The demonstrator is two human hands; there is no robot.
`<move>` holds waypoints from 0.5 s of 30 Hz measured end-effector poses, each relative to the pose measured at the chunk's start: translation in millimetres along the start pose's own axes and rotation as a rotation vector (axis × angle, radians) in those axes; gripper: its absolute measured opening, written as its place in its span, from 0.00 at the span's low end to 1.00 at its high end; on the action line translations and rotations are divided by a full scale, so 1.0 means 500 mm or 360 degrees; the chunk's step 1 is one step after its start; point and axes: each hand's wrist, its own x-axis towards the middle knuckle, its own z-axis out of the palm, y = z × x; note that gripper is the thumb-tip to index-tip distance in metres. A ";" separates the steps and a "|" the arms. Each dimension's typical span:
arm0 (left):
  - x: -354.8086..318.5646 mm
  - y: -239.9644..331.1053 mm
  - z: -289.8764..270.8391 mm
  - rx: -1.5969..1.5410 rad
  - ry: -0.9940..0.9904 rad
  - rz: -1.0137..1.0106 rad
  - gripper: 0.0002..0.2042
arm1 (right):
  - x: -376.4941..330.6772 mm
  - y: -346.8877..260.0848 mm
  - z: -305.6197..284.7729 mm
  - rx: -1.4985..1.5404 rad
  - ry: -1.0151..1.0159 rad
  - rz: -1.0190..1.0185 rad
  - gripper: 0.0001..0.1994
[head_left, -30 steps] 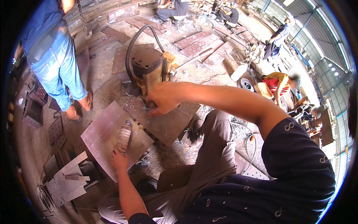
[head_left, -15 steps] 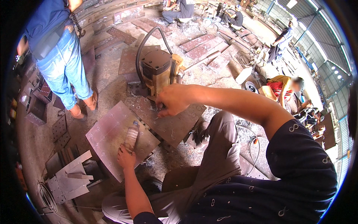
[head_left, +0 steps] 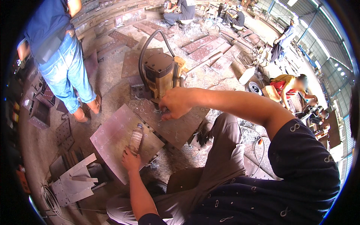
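Note:
My left hand [head_left: 131,159] is closed around the lower end of a clear plastic bottle [head_left: 136,137] with a ribbed side. The bottle lies slanted over a square metal plate [head_left: 108,137] marked with chalk-like rings, its capped end pointing away from me. My right hand [head_left: 175,104] is curled in front of the base of a yellow-and-black magnetic drill [head_left: 160,75]. Its fingertips bend down, and whatever they grip, if anything, is hidden. The drill stands upright with a black corrugated hose looping over its top. Beneath it a second ringed plate [head_left: 180,129] adjoins the first.
A person in blue jeans [head_left: 67,80] stands at the left. Welded steel brackets [head_left: 77,180] and a coiled cable [head_left: 50,198] lie at lower left. Flat steel plates [head_left: 204,48] cover the floor beyond the drill. Another person [head_left: 287,86] crouches at the right, near a grinding disc [head_left: 255,88].
The whole view has shifted a little, so things sit slightly farther right and lower. Both hands keep their places at the bottle and the drill.

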 end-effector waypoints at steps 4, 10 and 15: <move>-0.004 0.001 -0.003 -0.0057 0.0007 -0.0015 0.46 | 0.001 -0.004 0.000 -0.0015 0.0004 -0.0012 0.24; -0.008 0.011 -0.007 -0.0102 -0.0019 -0.0007 0.46 | 0.000 0.000 0.010 -0.0024 0.0045 -0.0041 0.24; -0.008 -0.002 -0.001 -0.0080 0.0001 0.0025 0.46 | 0.003 -0.005 0.010 -0.0007 0.0055 -0.0069 0.24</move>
